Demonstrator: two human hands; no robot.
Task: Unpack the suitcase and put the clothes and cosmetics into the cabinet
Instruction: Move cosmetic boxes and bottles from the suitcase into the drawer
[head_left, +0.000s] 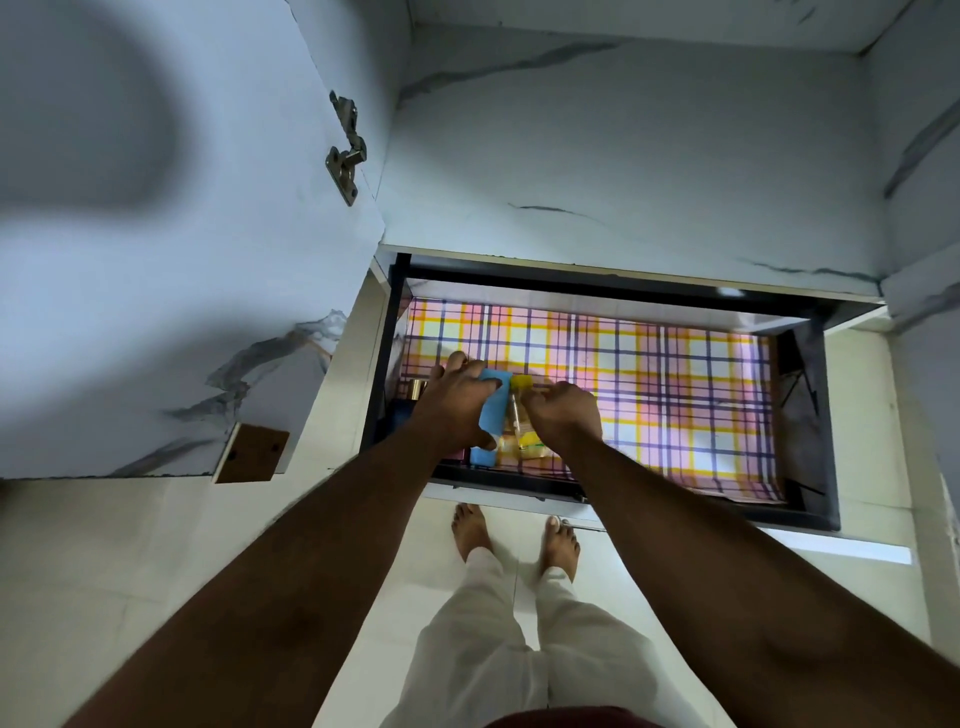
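Both hands work inside the pulled-out drawer (810, 415), at its near-left corner. L hand (457, 405) lies over a blue tube (491, 415), fingers curled round it, thumb at its near end. R hand (563, 415), just right of the tube, pinches a yellow-capped bottle (521, 410). Tube's long axis runs near-to-far. Dark containers (410, 400) stand left of the tube against the drawer wall. Farther and rightward, the checked liner (649, 374) lies bare. Cabinet door (156, 260) hangs open left of the drawer. Judgement: cosmetics being set side by side; L hand nearer the corner.
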